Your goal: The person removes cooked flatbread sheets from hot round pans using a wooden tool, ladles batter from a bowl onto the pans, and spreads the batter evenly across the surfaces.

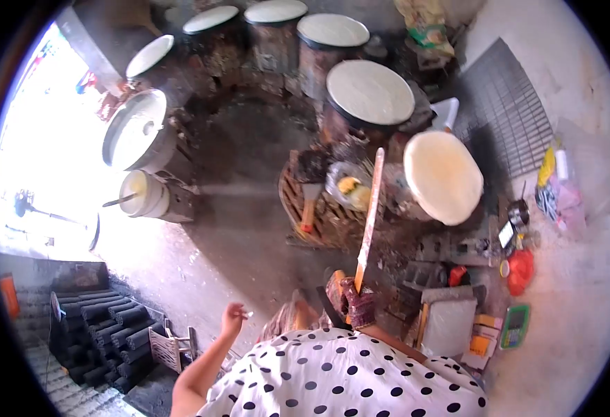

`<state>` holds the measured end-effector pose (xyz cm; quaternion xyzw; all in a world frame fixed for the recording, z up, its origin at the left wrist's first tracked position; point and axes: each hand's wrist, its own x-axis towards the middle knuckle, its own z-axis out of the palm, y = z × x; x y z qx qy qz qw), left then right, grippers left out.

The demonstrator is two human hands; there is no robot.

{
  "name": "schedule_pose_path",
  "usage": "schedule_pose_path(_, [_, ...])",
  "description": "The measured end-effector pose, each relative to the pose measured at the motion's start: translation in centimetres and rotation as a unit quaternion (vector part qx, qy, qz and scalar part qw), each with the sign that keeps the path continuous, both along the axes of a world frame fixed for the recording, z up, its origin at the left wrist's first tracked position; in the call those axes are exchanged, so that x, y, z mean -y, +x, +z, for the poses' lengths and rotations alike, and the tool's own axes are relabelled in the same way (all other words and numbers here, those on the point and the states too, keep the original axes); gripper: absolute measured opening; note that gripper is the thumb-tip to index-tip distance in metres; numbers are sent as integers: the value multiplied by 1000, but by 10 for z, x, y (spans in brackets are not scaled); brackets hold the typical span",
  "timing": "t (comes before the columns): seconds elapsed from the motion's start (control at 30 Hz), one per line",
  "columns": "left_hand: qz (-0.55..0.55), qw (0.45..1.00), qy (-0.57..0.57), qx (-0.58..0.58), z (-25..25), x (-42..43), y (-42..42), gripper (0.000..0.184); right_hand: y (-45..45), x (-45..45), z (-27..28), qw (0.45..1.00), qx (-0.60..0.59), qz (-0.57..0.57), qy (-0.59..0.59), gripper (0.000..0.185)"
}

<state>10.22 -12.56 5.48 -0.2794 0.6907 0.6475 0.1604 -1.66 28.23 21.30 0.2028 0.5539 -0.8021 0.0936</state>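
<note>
My right hand (358,303), in a dark reddish glove, is wrapped round the handle of a long flat spatula (370,215). The blade points up and away from me, between a slatted round stand and a stove topped with a round pale sheet (444,178). My left hand (233,319) is bare and raised at lower centre, its fingers curled, with a small white bit at the fingertips that is too small to name. On the slatted stand (292,198) lie a brush (309,208) and a clear plastic bag (350,186) with something yellow.
Several round stoves with pale tops, one of them (370,92), curve across the back. A metal basin (136,132) and a white bucket (143,194) stand at left. Black cylinders (114,333) are stacked at lower left. A calculator (515,326) and boxes lie at right.
</note>
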Motion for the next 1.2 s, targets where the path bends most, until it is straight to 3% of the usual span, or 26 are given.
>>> schedule_pose_path(0.03, [32, 999, -36, -13, 0, 26, 13, 35, -6, 17, 8, 1000, 22, 11, 12, 19])
schedule_pose_path(0.07, [82, 995, -5, 48, -38, 14, 30, 39, -13, 27, 14, 998, 40, 24, 41, 19])
schedule_pose_path(0.1, [112, 988, -45, 98, -31, 37, 28, 47, -26, 56, 19, 997, 56, 35, 39, 20])
schedule_pose_path(0.27, [122, 974, -17, 190, -23, 85, -11, 45, -121, 151, 11, 988, 110, 81, 72, 22])
schedule_pose_path(0.47, [41, 953, -60, 294, 48, 189, -98, 44, -281, 285, -17, 983, 157, 72, 62, 24])
schedule_pose_path(0.67, [-19, 933, -48, 356, 108, 252, -191, 43, -456, 381, 13, 985, 135, 76, -72, 21])
schedule_pose_path(0.73, [8, 937, -41, 346, 108, 267, -236, 43, -513, 407, 19, 987, 115, 98, -59, 21])
schedule_pose_path(0.8, [102, 944, -38, 310, 91, 280, -287, 43, -564, 426, 17, 983, 79, 150, -75, 21])
schedule_pose_path(0.9, [306, 940, -5, 148, -2, 315, -361, 27, -639, 456, 9, 981, 78, 168, -55, 22])
schedule_pose_path(0.97, [293, 951, -90, 43, -48, 342, -433, 20, -690, 475, -6, 980, 68, 187, 2, 23])
schedule_pose_path(1.03, [281, 960, -12, 11, -33, 369, -524, 21, -744, 502, 14, 980, 47, 193, 16, 24])
schedule_pose_path(1.07, [312, 940, 128, -43, -43, 380, -564, 26, -768, 512, 28, 979, 34, 198, 20, 26])
schedule_pose_path(1.17, [351, 907, 218, 85, 6, 405, -685, 50, -856, 560, 56, 975, 11, 196, 107, 28])
schedule_pose_path(1.2, [356, 903, 223, 90, 1, 405, -710, 50, -888, 574, 59, 973, -7, 198, 117, 28])
